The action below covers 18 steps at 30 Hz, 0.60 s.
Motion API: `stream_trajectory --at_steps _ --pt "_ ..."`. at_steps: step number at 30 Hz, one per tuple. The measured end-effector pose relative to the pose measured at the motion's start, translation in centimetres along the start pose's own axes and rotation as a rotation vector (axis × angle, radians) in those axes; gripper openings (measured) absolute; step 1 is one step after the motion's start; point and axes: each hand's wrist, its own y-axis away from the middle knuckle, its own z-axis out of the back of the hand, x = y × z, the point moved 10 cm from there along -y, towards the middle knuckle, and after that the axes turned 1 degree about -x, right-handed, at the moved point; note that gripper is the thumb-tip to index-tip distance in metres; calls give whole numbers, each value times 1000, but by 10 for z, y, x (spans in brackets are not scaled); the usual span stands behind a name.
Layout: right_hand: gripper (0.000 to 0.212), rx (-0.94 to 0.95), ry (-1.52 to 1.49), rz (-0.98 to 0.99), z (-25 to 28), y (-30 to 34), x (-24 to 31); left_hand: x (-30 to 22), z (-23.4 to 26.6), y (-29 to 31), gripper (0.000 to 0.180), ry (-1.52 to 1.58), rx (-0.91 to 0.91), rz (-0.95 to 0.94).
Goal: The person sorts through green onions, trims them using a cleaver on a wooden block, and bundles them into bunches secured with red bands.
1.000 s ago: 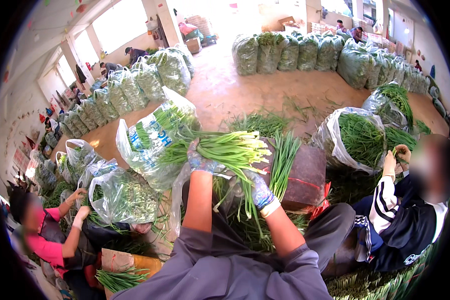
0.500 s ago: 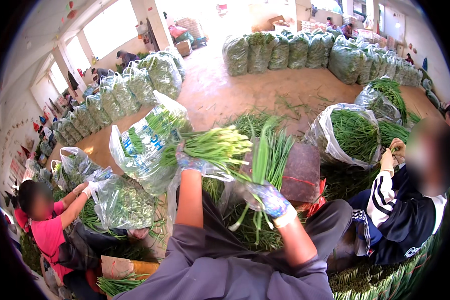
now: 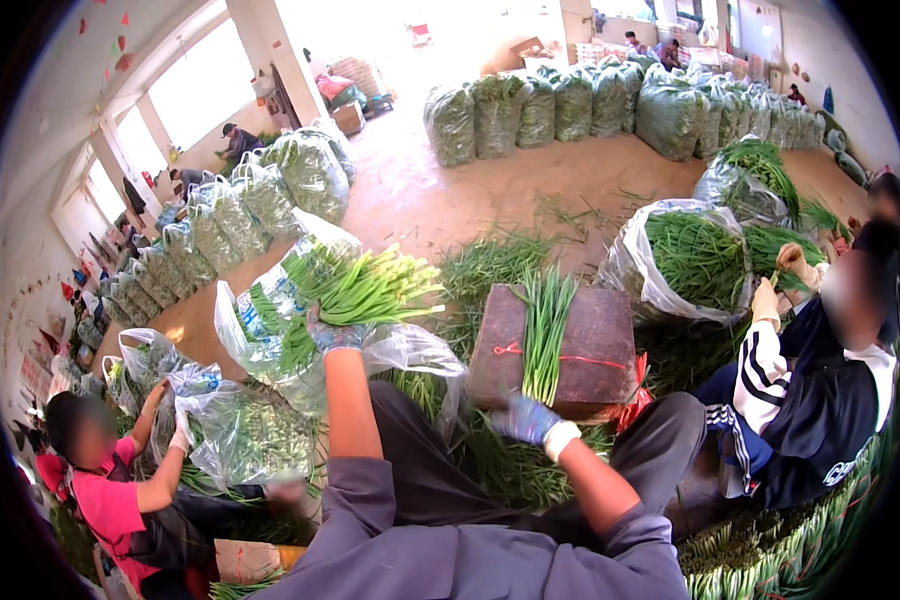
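Observation:
My left hand, in a patterned glove, is closed round a thick bunch of chives, pale cut ends to the right. The bunch is over the mouth of a clear plastic bag with greens inside. My right hand, gloved in blue with a white cuff, is low by the near edge of a dark block. Motion blurs its fingers, so whether they hold anything is unclear. A smaller bunch of chives lies lengthwise on the block, across a red string.
Loose greens litter the floor round the block. On the right, a co-worker handles greens beside a full open bag; on the left, another co-worker grips a plastic bag. Filled bags line the back.
My left hand has carried its bunch left, further over the bag. My right hand has dropped lower, and the loose leaves it held over the block no longer show in it.

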Motion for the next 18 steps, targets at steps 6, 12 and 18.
stream_trajectory --at_steps 6,12,18 --pt "35 -457 -201 424 24 -36 155 6 38 3 64 -120 17 115" --pt "16 -546 -361 601 97 18 169 9 51 8 73 -53 -9 86" --pt "11 -596 -565 733 116 51 135 -10 57 18 59 -38 -35 136"
